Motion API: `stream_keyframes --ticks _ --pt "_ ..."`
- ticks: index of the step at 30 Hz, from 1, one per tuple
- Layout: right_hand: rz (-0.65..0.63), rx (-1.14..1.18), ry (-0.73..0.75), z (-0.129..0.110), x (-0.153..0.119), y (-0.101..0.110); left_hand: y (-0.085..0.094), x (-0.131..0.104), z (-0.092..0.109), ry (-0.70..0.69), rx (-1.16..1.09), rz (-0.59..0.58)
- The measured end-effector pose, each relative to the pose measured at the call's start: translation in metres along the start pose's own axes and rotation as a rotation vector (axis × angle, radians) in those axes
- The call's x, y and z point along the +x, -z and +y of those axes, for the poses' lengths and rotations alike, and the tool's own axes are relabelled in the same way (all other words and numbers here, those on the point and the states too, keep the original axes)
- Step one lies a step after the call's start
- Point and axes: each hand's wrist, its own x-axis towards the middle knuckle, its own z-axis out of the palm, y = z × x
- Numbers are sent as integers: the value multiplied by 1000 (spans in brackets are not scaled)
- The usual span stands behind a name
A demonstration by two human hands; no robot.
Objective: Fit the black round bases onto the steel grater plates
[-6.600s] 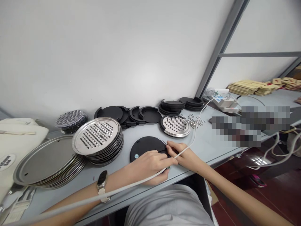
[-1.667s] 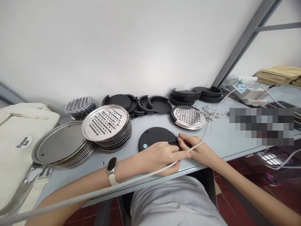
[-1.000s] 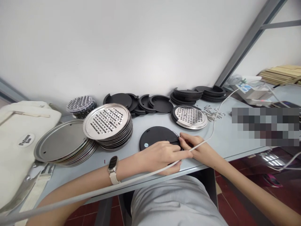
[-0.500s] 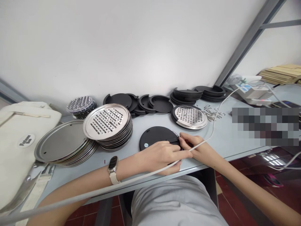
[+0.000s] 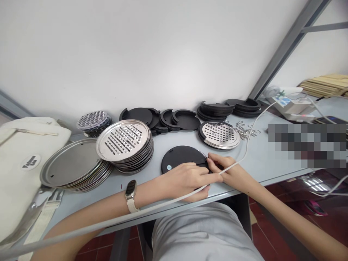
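Left hand (image 5: 190, 181): grip holding black disc (image 5: 183, 156) at near side | right hand (image 5: 227, 170): grip narrow, pinching its right edge | disc: near side of surface (image 5: 252, 165), right of grater stack (image 5: 125, 141)

Counting 1 left hand (image 5: 189, 177), 1 right hand (image 5: 231, 174), 1 wristwatch (image 5: 131, 189) | showing 1 black disc (image 5: 182, 155) bearing 1 sticker (image 5: 169, 167) | stacking 1 pile each: plain metal discs (image 5: 72, 163), slotted discs (image 5: 125, 140), spiked discs (image 5: 94, 119) | leaving overlapping black trays (image 5: 187, 121), wire hooks (image 5: 244, 132) uncounted | adding 1 cream bag (image 5: 46, 145)
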Motion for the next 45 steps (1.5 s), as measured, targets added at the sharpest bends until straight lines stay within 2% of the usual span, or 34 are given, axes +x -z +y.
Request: stream_keyframes --ticks 16,45 --pt "-16 18 -7 -4 1 1 1 0 0 9 -33 -10" --pt "7 -4 13 4 0 -2 -1 -1 -2 -7 -33 10"
